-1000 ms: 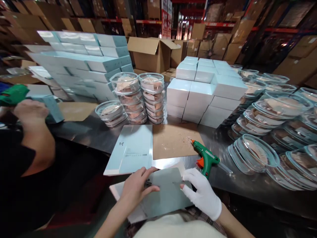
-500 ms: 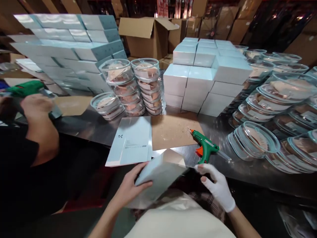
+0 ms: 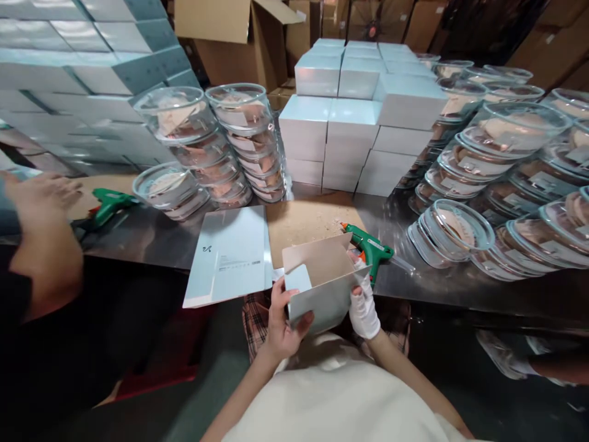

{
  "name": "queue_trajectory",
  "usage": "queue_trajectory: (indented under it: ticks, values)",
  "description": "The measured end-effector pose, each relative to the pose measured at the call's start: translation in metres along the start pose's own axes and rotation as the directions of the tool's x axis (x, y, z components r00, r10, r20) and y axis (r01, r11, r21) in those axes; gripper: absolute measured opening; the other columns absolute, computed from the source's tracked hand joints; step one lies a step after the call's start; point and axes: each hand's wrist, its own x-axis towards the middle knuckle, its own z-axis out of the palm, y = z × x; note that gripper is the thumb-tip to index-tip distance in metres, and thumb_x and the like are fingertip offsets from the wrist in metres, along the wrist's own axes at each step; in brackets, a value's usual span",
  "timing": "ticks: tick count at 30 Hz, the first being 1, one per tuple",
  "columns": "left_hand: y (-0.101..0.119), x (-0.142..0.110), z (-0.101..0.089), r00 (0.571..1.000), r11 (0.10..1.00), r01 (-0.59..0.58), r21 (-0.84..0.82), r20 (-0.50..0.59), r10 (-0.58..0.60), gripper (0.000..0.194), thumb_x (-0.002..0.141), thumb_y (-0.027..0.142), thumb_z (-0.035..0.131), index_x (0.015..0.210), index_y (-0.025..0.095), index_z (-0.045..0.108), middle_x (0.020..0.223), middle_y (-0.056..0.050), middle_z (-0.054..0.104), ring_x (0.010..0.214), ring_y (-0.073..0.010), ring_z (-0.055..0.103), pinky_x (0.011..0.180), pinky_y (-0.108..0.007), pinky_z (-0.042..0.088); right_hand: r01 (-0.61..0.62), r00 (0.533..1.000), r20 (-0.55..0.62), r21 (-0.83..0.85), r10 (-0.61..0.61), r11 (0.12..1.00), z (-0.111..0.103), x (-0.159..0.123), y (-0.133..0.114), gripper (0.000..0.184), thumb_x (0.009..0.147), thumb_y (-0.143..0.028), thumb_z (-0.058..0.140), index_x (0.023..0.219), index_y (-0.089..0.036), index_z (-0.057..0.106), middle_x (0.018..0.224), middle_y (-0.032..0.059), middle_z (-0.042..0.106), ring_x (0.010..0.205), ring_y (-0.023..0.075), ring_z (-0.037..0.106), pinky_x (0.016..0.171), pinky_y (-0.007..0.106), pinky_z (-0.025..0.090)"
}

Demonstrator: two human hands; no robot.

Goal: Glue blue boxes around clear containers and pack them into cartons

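Here both hands, left hand [image 3: 281,319] and gloved right hand [image 3: 362,307], grip the box [image 3: 322,288], fingertips hidden.

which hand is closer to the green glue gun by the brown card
Right. The gloved right hand grips the box just below the glue gun; the bare left hand holds the box's far side.

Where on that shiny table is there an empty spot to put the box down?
Bare steel shows on the table between the left glue gun and the flat blue sheet, and along the near edge right of the other glue gun. The cardboard mat is mostly bare. Behind, stacked bowls and white boxes crowd it.
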Motion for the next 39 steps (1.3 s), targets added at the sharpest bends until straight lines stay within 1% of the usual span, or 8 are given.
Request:
queue_trajectory:
  ticks: [6, 11, 14, 18, 24, 31, 35, 39]
  values:
    - [0.016, 0.006, 0.010, 0.990, 0.988, -0.105, -0.115, -0.107, 0.093, 0.038, 0.105, 0.062, 0.053, 0.119, 0.027, 0.052, 0.112, -0.010, 0.062, 0.112, -0.0273, 0.069, 0.101, -0.049, 0.056, -0.096, 0.971, -0.215, 0.054, 0.106, 0.994, 0.021, 0.000, -0.010, 0.040, 0.098, -0.054, 0.057, 0.119, -0.022, 0.068, 0.134, 0.0150, 0.072, 0.129, 0.0289, 0.067, 0.113, 0.045, 0.055]
    - [0.006, 0.013, -0.011, 0.963, 0.976, -0.196, -0.092, 0.168, 0.209, 0.041, 0.097, 0.050, 0.074, 0.126, 0.026, 0.058, 0.138, -0.016, 0.065, 0.126, -0.0274, 0.069, 0.102, -0.041, 0.057, -0.175, 0.955, -0.206, 0.189, 0.213, 0.966, 0.006, 0.004, 0.000, 0.057, 0.089, -0.036, 0.062, 0.143, -0.026, 0.047, 0.144, 0.0143, 0.065, 0.118, 0.0206, 0.072, 0.095, 0.035, 0.062]
    - [-0.010, 0.018, -0.028, 0.990, 0.996, -0.087, 0.005, 0.114, 0.086, 0.031, 0.095, 0.050, 0.076, 0.109, 0.023, 0.071, 0.119, -0.012, 0.074, 0.125, -0.0284, 0.070, 0.104, -0.040, 0.057, -0.308, 0.938, -0.208, -0.128, 0.278, 0.943, -0.029, 0.017, 0.006, 0.041, 0.096, -0.051, 0.057, 0.121, -0.020, 0.063, 0.121, 0.0151, 0.072, 0.102, 0.0244, 0.073, 0.091, 0.041, 0.061]
    - [-0.021, 0.026, -0.033, 0.997, 0.996, 0.081, 0.024, -0.007, -0.081, 0.032, 0.093, 0.051, 0.077, 0.109, 0.023, 0.074, 0.114, -0.010, 0.075, 0.128, -0.0288, 0.067, 0.110, -0.042, 0.054, -0.568, 0.815, -0.294, -0.574, 0.499, 0.590, -0.067, 0.050, 0.012, 0.044, 0.079, -0.061, 0.078, 0.089, -0.019, 0.067, 0.098, 0.0173, 0.074, 0.092, 0.0325, 0.073, 0.087, 0.045, 0.057]
    - [-0.009, 0.038, -0.017, 0.995, 0.989, 0.095, -0.114, -0.027, -0.099, 0.027, 0.094, 0.044, 0.076, 0.110, 0.023, 0.072, 0.116, -0.006, 0.071, 0.118, -0.0250, 0.068, 0.104, -0.036, 0.053, -0.743, 0.649, -0.185, 0.051, 0.738, 0.667, -0.070, 0.071, 0.017, 0.022, 0.068, -0.034, 0.076, 0.065, -0.019, 0.061, 0.059, 0.0030, 0.062, 0.055, 0.0172, 0.059, 0.056, 0.030, 0.048]
    - [0.015, 0.058, 0.000, 0.983, 0.973, 0.166, -0.160, -0.054, -0.177, 0.030, 0.093, 0.048, 0.075, 0.107, 0.022, 0.072, 0.108, -0.006, 0.070, 0.103, -0.0226, 0.068, 0.093, -0.034, 0.055, -0.391, 0.817, -0.356, 0.237, 0.454, 0.889, -0.059, 0.046, -0.018, 0.036, 0.064, -0.047, 0.084, 0.080, -0.021, 0.065, 0.074, 0.0026, 0.073, 0.064, 0.0171, 0.066, 0.061, 0.030, 0.058]
    - [0.032, 0.065, 0.011, 0.997, 0.993, 0.049, -0.111, -0.061, -0.057, 0.024, 0.094, 0.042, 0.078, 0.109, 0.024, 0.075, 0.111, -0.006, 0.073, 0.112, -0.0239, 0.068, 0.098, -0.035, 0.053, -0.271, 0.942, -0.186, 0.077, 0.281, 0.959, -0.063, 0.025, -0.046, 0.032, 0.085, -0.051, 0.076, 0.096, -0.021, 0.073, 0.072, 0.0015, 0.070, 0.056, 0.0160, 0.059, 0.055, 0.032, 0.054]
    - [0.045, 0.064, 0.021, 0.996, 0.996, -0.063, -0.057, -0.065, 0.059, 0.020, 0.095, 0.038, 0.078, 0.110, 0.025, 0.075, 0.110, -0.005, 0.076, 0.115, -0.0236, 0.067, 0.101, -0.035, 0.053, -0.138, 0.990, -0.062, -0.205, 0.128, 0.969, -0.061, 0.005, -0.060, 0.027, 0.089, -0.051, 0.073, 0.098, -0.026, 0.074, 0.079, 0.0037, 0.075, 0.063, 0.0222, 0.069, 0.061, 0.037, 0.060]
